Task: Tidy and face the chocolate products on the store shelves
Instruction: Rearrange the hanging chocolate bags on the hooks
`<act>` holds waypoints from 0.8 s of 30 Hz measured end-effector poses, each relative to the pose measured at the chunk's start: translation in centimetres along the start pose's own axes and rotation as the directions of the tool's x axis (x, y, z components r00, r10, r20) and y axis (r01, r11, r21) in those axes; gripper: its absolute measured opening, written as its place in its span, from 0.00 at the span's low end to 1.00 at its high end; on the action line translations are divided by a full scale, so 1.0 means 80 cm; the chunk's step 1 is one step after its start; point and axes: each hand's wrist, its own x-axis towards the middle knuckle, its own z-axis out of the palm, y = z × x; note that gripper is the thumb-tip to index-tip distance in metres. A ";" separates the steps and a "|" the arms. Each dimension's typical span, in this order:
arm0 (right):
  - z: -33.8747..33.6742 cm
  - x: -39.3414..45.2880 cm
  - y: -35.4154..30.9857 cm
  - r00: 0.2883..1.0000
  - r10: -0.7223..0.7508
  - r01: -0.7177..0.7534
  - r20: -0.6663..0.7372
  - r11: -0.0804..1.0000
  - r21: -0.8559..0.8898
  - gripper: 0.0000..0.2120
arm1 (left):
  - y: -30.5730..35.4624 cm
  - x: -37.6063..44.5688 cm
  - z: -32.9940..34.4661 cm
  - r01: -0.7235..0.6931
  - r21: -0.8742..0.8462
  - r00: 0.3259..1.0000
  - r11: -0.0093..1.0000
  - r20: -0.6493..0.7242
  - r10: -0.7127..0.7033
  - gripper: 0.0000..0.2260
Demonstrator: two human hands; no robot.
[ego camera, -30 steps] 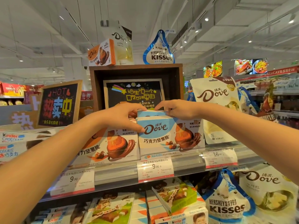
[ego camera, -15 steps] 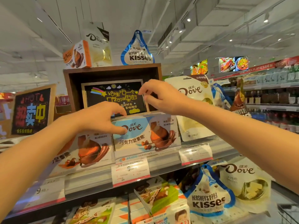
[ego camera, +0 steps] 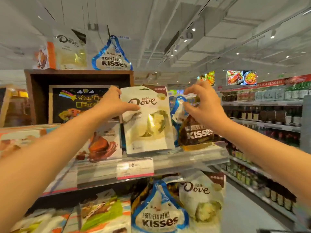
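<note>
Change: both hands have left the boxed Dove (ego camera: 101, 142) at the left and shifted right to the pouches; facing moves on to the next product.
Left hand (ego camera: 111, 105): thumb across the front of the white Dove pouch (ego camera: 148, 121), fingers curled behind its upper left edge.
Pouch: on the upper shelf (ego camera: 193, 158), upright, long axis vertical, logo facing the aisle.
Right hand (ego camera: 200, 106): fingers curled, apart from the pouch, at the top of the brown Kisses bag (ego camera: 195, 132); contact unclear.
</note>
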 end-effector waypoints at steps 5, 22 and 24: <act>-0.015 -0.019 0.064 0.971 0.239 -0.238 -0.002 0.970 0.045 0.36 | 0.014 -0.008 0.020 0.150 -0.132 0.973 0.980 -0.155 -0.170 0.39; 0.012 -0.012 0.107 0.894 0.286 -0.415 0.344 0.819 0.397 0.11 | 0.053 -0.033 0.022 -0.063 -0.553 0.951 0.831 -0.285 -0.117 0.10; 0.009 -0.014 0.101 0.931 0.289 -0.359 0.222 0.835 0.418 0.09 | 0.056 -0.043 0.020 -0.133 -0.507 0.936 0.852 -0.347 -0.060 0.09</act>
